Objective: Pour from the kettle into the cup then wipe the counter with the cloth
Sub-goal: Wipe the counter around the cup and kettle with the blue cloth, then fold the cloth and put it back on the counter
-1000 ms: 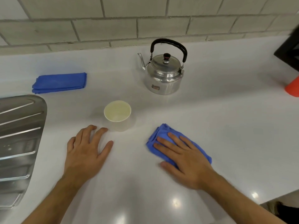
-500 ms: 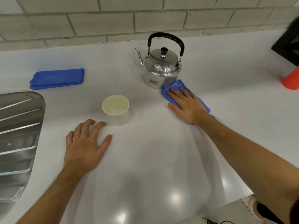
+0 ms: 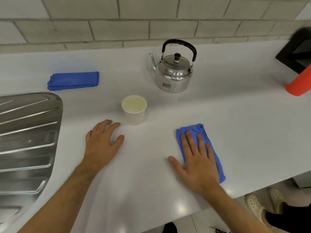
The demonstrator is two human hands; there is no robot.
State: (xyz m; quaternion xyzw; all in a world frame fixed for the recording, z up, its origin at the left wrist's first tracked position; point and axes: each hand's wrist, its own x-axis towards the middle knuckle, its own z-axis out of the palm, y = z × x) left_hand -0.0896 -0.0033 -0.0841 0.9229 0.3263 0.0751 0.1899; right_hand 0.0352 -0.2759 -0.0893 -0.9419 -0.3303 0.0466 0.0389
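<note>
Both of your hands lay flat on the white counter [image 3: 227,115] in the head view. Your left hand [image 3: 102,143] rested palm down with the fingers spread and loose, gripping nothing, its fingertips just short of the pale paper cup [image 3: 134,110]. Your right hand [image 3: 196,158] pressed palm down on the crumpled blue cloth [image 3: 213,152], fingers straight and spread across it, the thumb out on bare counter to the left; it pinned the cloth flat and did not clench it.

The cup stood upright between your hands and the shiny metal kettle with the black arched handle [image 3: 173,74], which sat further back, well apart from the cup, its spout pointing left. A second blue cloth, folded [image 3: 74,80], lay far left near the tiled wall [image 3: 117,29].

The ribbed steel drainboard [image 3: 28,140] bordered your left hand's side. The counter's front edge ran close below your right wrist, with the cloth's near corner almost at it. Open counter stretched right of the cloth toward the orange cylinder [image 3: 299,83] at the far right.
</note>
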